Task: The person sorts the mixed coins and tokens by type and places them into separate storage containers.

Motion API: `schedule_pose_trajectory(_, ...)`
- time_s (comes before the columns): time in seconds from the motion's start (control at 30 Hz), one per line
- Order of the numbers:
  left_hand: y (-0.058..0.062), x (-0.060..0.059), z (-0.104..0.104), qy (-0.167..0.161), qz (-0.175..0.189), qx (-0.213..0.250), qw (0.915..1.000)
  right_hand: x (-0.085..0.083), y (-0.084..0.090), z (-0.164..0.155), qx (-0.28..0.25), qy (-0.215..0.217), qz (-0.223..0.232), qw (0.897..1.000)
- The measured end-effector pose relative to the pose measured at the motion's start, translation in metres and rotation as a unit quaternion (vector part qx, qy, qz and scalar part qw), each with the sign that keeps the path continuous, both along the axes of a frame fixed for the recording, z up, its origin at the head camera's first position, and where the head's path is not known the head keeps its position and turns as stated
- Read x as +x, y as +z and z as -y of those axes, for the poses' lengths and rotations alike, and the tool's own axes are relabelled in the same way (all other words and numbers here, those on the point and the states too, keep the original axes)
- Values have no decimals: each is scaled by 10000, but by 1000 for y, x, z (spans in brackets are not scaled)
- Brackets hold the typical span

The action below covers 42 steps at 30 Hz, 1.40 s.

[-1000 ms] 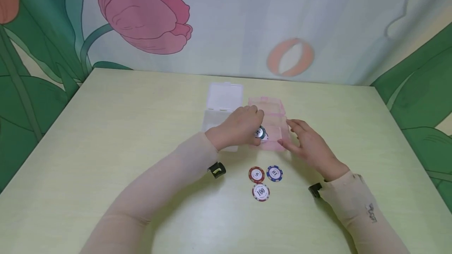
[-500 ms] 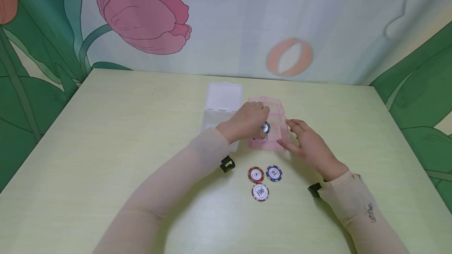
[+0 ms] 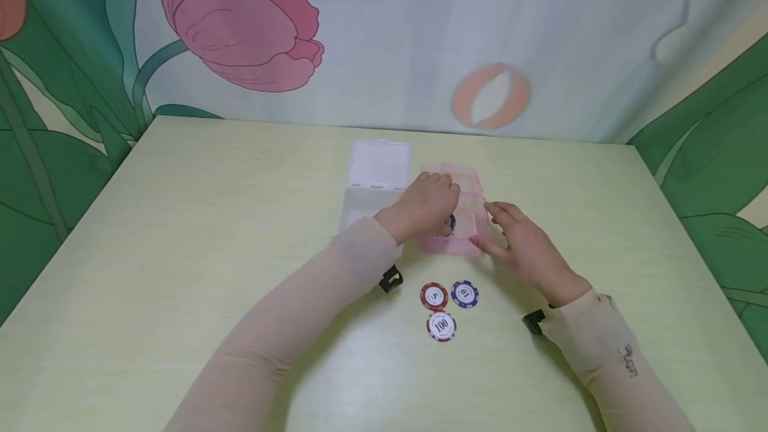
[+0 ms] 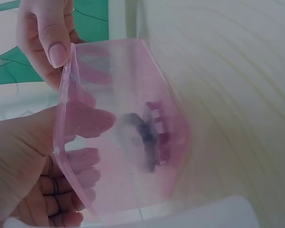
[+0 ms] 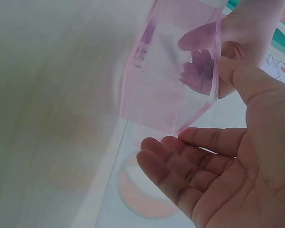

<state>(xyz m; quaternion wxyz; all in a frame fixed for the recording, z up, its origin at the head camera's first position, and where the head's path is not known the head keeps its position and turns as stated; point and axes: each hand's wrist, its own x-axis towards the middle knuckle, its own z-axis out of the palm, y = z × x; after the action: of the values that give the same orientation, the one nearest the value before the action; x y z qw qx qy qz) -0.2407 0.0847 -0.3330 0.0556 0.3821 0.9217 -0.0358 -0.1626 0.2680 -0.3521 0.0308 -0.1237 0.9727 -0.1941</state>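
My left hand [image 3: 426, 202] reaches over the open pink clear box [image 3: 453, 247], thumb and fingertips inside its rim. Below the fingers a dark poker chip [image 4: 146, 142] shows blurred through the wall, apart from the fingertips. Against it, at the box bottom, is another chip [image 4: 164, 142] with a striped edge. In the head view only part of the dark chip [image 3: 451, 223] shows beside the thumb. My right hand [image 3: 525, 249] touches the box's right end, thumb at the rim [image 5: 218, 71], forefinger at the far corner, other fingers loose.
Left of the pink box stands a white clear box [image 3: 363, 209], its lid tipped back. Nearer me lie a red 5 chip [image 3: 434, 297], a blue 10 chip [image 3: 465, 294] and a white 100 chip [image 3: 441, 326]. A printed curtain [image 3: 384, 39] hangs behind the table.
My left hand has moved right over the pink box with the dark chip, which now sits lower, apart from the fingertips. The right hand has stayed at the box's end.
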Motion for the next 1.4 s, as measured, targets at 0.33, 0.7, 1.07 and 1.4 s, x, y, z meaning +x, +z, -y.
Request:
schedule_pose_trajectory(0.33,-2,1,3,-5,-78,77,9999,-1,0,1,6,12,-66,10000)
schedule_pose_trajectory(0.7,17,19,15,-181,-451,533,9974,0,-1,-1,-20,11,-83,10000)
schedule_pose_trajectory(1.07,19,41,34,-542,-466,1161,9907,0,0,-1,1,-22,-71,10000)
schedule_pose_trajectory(1.4,8,63,50,-689,-288,1330,9883,0,-1,0,74,-76,12,9999)
